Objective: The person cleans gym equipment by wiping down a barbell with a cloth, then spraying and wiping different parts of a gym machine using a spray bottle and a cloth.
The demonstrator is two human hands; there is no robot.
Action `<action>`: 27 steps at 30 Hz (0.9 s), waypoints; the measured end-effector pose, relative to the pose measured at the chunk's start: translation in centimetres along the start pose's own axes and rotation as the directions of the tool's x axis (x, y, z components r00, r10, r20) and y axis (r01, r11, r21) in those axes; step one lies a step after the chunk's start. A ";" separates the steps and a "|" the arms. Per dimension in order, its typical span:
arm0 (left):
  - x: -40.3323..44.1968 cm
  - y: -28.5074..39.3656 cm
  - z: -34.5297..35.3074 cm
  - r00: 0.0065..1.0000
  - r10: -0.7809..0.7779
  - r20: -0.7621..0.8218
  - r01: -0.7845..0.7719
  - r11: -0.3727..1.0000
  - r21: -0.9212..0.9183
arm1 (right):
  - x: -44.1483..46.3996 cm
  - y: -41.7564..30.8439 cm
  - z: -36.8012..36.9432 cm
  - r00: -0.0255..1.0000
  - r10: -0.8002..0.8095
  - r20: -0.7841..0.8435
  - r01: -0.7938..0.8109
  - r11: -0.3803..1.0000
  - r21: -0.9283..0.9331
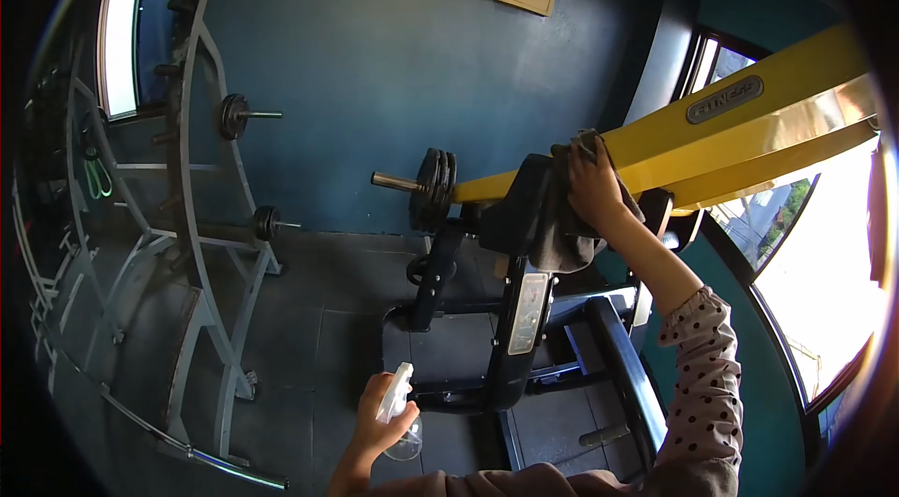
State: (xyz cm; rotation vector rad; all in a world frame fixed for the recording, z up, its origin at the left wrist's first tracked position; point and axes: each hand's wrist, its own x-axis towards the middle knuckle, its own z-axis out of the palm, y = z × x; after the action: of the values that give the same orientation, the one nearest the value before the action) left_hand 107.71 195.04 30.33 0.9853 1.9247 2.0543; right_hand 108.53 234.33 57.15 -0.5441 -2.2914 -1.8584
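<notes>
My left hand [376,417] is wrapped round a clear spray bottle [405,445] with a white trigger head, held low in front of me. Up and to the right, my right hand [593,186] presses a dark grey cloth [565,240] onto the gym machine, where its yellow beam [674,137] meets a black pad [517,207]. The cloth drapes down over the side of the pad. Part of it is hidden under my palm and fingers. Below it stands the machine's black upright with a label plate [528,313].
Black weight plates [434,188] sit on a bar end left of the pad. A grey weight rack [192,216] stands on the left, with plates on its pegs. A barbell [201,455] lies low at left. The machine's black frame [627,375] spreads over the tiled floor.
</notes>
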 end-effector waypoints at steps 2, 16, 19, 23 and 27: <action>0.0 0.1 -0.3 1.000 -0.001 0.006 0.001 1.000 0.015 | 0.1 0.7 -0.8 0.997 -0.023 0.068 0.016 0.995 0.096; -0.8 3.2 0.3 0.987 0.078 0.140 -0.076 0.997 -0.018 | -10.0 -3.2 0.8 0.989 0.144 -0.026 -0.092 0.752 0.652; -0.7 3.8 0.6 0.989 0.034 0.145 -0.032 0.999 -0.017 | -17.2 -4.3 3.4 0.854 0.129 0.504 -0.517 0.094 0.851; -0.1 3.5 1.8 0.963 0.115 0.242 -0.119 0.993 0.000 | -28.9 -8.5 4.7 0.601 -0.056 0.797 -0.436 -0.859 0.269; 0.6 5.1 5.5 0.906 0.121 0.406 -0.111 0.993 -0.048 | -37.6 -9.4 0.3 0.410 -0.286 0.866 -0.318 -0.935 -0.158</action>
State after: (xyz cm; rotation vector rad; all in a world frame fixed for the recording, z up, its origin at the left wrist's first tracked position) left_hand 111.96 199.13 35.10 1.4226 1.6542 1.7395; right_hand 139.89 225.89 36.00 -1.1626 -1.1775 1.8254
